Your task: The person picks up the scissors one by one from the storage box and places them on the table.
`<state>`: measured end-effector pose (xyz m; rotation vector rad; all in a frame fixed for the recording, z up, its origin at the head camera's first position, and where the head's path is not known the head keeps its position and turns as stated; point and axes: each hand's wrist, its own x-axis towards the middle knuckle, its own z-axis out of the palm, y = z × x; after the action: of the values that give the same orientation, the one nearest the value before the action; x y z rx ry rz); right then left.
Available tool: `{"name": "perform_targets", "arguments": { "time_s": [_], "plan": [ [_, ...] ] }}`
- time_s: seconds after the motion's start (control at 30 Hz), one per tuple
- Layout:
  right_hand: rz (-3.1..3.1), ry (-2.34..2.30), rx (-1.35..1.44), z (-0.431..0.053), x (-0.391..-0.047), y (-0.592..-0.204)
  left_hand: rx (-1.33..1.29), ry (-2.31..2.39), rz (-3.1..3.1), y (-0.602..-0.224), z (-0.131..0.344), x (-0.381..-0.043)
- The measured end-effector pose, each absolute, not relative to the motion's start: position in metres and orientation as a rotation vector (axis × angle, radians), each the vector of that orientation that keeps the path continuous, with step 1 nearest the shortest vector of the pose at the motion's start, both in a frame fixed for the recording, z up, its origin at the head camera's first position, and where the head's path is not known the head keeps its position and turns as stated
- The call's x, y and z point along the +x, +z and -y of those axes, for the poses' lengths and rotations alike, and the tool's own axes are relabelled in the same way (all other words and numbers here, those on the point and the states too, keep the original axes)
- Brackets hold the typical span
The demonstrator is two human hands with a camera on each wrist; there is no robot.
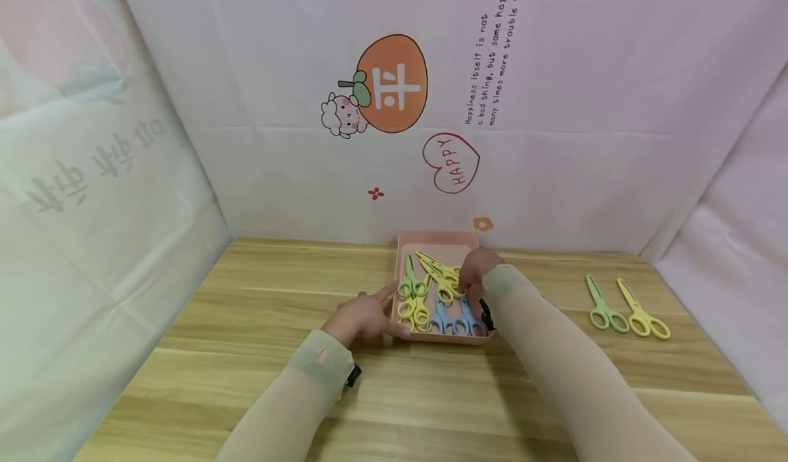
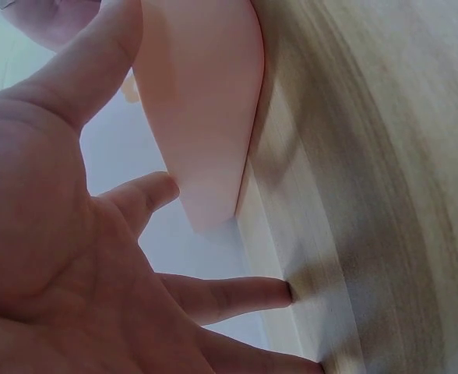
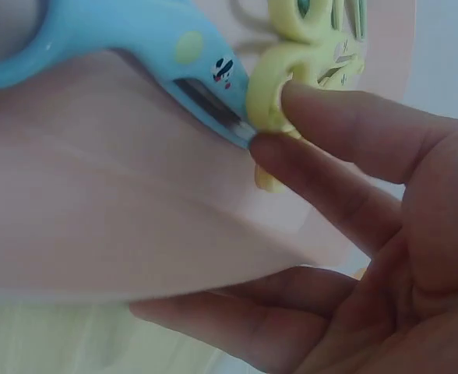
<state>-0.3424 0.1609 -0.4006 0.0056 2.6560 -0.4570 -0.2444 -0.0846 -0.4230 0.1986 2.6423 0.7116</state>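
A shallow pink tray [image 1: 438,237] holds several pairs of small scissors. My left hand [image 1: 364,316] is spread at its near left corner; in the left wrist view the thumb [image 2: 108,58] and a fingertip lie against the outer wall, other fingertips on the table. My right hand [image 1: 479,270] reaches in over the right wall. There, the right wrist view shows thumb and index finger pinching the handle loop of yellow scissors [image 3: 262,97], beside light blue scissors [image 3: 89,27]. Other fingers hang outside the wall. Green scissors [image 1: 411,280] and more yellow scissors [image 1: 414,309] lie at the tray's left.
Right of the tray, green scissors [image 1: 606,311] and yellow scissors [image 1: 641,316] lie side by side on the wood-grain table [image 1: 277,291]. A printed white cloth [image 1: 277,106] hangs behind the tray, with more cloth at both sides.
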Motion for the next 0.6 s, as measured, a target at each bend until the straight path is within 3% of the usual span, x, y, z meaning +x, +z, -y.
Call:
{"name": "perform_targets", "arguments": {
  "time_s": [0.6],
  "plan": [
    [-2.638,-0.309,-0.088,-0.1568,-0.3448,-0.404,0.182,0.714,-2.651,-0.4241,0.0842,-0.2446]
  ]
}}
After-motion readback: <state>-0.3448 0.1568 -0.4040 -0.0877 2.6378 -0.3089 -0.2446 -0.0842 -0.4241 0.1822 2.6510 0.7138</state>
